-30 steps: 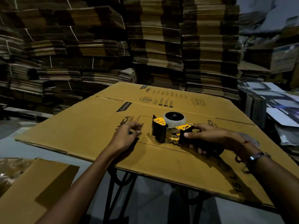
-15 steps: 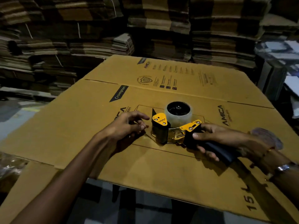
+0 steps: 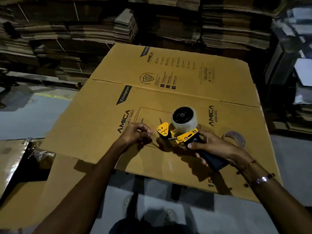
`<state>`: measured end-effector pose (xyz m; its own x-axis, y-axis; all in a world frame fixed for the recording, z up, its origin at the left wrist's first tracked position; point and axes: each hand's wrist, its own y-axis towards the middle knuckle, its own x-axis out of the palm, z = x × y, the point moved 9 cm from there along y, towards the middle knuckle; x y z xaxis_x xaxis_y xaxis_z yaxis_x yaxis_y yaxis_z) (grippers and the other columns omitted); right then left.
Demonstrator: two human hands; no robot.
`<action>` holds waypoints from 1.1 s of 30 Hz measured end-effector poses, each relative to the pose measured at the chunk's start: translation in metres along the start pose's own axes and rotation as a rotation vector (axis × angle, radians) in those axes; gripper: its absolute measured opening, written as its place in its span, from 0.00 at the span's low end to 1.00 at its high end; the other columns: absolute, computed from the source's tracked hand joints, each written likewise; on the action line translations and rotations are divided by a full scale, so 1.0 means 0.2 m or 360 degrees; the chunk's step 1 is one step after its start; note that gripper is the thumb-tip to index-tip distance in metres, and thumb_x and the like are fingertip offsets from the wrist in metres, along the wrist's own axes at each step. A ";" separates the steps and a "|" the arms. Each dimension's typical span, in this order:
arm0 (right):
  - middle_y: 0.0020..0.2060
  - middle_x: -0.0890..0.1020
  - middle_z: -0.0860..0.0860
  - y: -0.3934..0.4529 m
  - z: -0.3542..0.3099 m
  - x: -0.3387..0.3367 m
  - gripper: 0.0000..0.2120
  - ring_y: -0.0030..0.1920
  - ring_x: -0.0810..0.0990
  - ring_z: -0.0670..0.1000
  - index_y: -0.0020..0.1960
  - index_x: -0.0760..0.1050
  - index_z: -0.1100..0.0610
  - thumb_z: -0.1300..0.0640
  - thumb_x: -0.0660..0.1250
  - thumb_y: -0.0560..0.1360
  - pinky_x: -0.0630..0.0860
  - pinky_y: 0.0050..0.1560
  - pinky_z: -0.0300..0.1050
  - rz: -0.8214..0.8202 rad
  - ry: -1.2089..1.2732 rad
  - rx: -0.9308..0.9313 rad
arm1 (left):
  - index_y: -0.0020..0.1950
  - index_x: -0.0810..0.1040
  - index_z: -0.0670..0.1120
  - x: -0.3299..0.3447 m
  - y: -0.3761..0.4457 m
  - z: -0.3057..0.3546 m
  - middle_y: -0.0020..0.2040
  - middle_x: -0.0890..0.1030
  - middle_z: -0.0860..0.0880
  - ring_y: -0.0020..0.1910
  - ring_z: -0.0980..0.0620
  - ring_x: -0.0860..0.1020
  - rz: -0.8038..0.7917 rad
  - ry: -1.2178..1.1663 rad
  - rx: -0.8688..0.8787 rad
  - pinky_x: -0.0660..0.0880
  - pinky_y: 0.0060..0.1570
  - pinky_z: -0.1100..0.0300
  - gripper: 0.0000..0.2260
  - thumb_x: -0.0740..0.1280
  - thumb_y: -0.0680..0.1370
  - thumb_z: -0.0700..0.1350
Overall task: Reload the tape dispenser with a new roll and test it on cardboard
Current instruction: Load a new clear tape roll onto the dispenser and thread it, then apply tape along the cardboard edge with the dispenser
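Two bare hands are seen over a flattened cardboard sheet (image 3: 104, 132) printed with "AMICA" and "Crompton". A tape dispenser (image 3: 179, 137) is laid on the sheet, a little right of its middle. Its long axis is run from lower right to upper left: the dark handle is pointed toward the lower right and the yellow head plate toward the upper left, with the tape roll (image 3: 184, 119) mounted on the far side, its open core turned upward to the camera. The handle is gripped by the right hand (image 3: 212, 147), fingers wrapped under it and thumb laid across its top near the yellow plate. The left hand (image 3: 137, 135) is held just left of the head, fingers curled inward with thumb and forefinger pressed together; whether a tape end is pinched there cannot be told. The blade end is lost in shadow. An empty tape core (image 3: 236, 137) is partly hidden behind the right hand. Stacked cardboard bundles (image 3: 84, 34) are blurred in the dim background. The sheet's support is mostly hidden.
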<state>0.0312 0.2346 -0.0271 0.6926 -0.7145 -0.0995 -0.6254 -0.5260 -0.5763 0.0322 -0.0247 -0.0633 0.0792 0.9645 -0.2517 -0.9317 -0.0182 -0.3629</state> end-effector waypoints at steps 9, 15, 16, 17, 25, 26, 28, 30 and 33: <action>0.36 0.80 0.60 -0.24 0.08 -0.04 0.18 0.30 0.79 0.59 0.63 0.69 0.46 0.55 0.70 0.77 0.78 0.36 0.54 0.0160 0.0048 -0.0001 | 0.49 0.77 0.34 0.21 0.00 0.13 0.40 0.80 0.36 0.35 0.42 0.79 -0.0273 -0.0029 0.0161 0.81 0.36 0.49 0.04 0.62 0.80 0.33; 0.43 0.83 0.55 -0.38 0.08 0.02 0.21 0.28 0.79 0.58 0.65 0.68 0.44 0.59 0.70 0.77 0.78 0.30 0.52 0.0516 0.0036 -0.0086 | 0.52 0.77 0.38 0.31 0.04 0.12 0.39 0.82 0.39 0.35 0.44 0.80 -0.0551 0.0033 0.0234 0.80 0.36 0.50 0.05 0.62 0.81 0.36; 0.47 0.83 0.50 -0.40 0.08 0.04 0.21 0.29 0.80 0.59 0.65 0.68 0.44 0.59 0.70 0.76 0.78 0.30 0.52 0.0569 -0.0003 -0.0103 | 0.52 0.77 0.39 0.33 0.04 0.13 0.37 0.81 0.41 0.35 0.45 0.80 -0.0600 0.0069 0.0266 0.79 0.36 0.51 0.05 0.62 0.81 0.37; 0.50 0.84 0.46 -0.42 0.09 0.06 0.20 0.31 0.82 0.61 0.64 0.69 0.45 0.57 0.71 0.76 0.79 0.30 0.53 0.0620 -0.0084 -0.0108 | 0.52 0.77 0.39 0.35 0.05 0.12 0.37 0.82 0.41 0.35 0.46 0.81 -0.0639 0.0079 0.0272 0.79 0.35 0.52 0.05 0.62 0.81 0.37; 0.35 0.81 0.46 -0.54 0.20 0.34 0.17 0.25 0.79 0.48 0.60 0.65 0.44 0.51 0.69 0.77 0.77 0.28 0.49 0.1080 -0.0646 -0.0033 | 0.44 0.79 0.42 0.46 0.04 -0.05 0.38 0.81 0.39 0.38 0.40 0.81 -0.0819 -0.0064 0.0110 0.80 0.38 0.53 0.11 0.60 0.79 0.30; 0.35 0.81 0.46 -0.55 0.23 0.37 0.17 0.27 0.79 0.48 0.60 0.64 0.43 0.49 0.68 0.76 0.77 0.31 0.51 0.1134 -0.0717 -0.0022 | 0.42 0.80 0.43 0.47 0.04 -0.07 0.35 0.80 0.41 0.36 0.42 0.79 -0.0818 -0.0084 0.0096 0.78 0.37 0.53 0.13 0.60 0.78 0.29; 0.39 0.82 0.48 -0.55 0.28 0.43 0.19 0.36 0.81 0.53 0.64 0.62 0.41 0.45 0.66 0.76 0.77 0.34 0.53 0.1220 -0.0898 0.0007 | 0.37 0.80 0.45 0.49 0.05 -0.10 0.32 0.80 0.45 0.34 0.45 0.78 -0.0825 -0.0085 0.0085 0.77 0.37 0.55 0.16 0.61 0.76 0.27; 0.43 0.83 0.50 -0.54 0.32 0.48 0.22 0.39 0.81 0.58 0.67 0.60 0.42 0.42 0.62 0.76 0.76 0.33 0.52 0.1248 -0.1075 0.0027 | 0.35 0.80 0.43 0.51 0.05 -0.12 0.32 0.81 0.47 0.36 0.45 0.79 -0.0857 -0.0045 0.0083 0.79 0.39 0.54 0.17 0.62 0.75 0.25; 0.44 0.82 0.53 -0.53 0.34 0.56 0.21 0.33 0.80 0.60 0.68 0.60 0.44 0.43 0.61 0.77 0.73 0.27 0.50 0.1279 -0.1359 0.0016 | 0.37 0.83 0.37 0.54 0.05 -0.13 0.30 0.82 0.50 0.35 0.51 0.80 -0.0939 0.0055 0.0062 0.79 0.41 0.55 0.11 0.66 0.75 0.28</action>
<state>0.1988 0.2420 -0.0335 0.1181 -0.2961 -0.9478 -0.9927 -0.0580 -0.1056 0.0412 0.0728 -0.1184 0.5984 0.7998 -0.0466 -0.7391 0.5287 -0.4174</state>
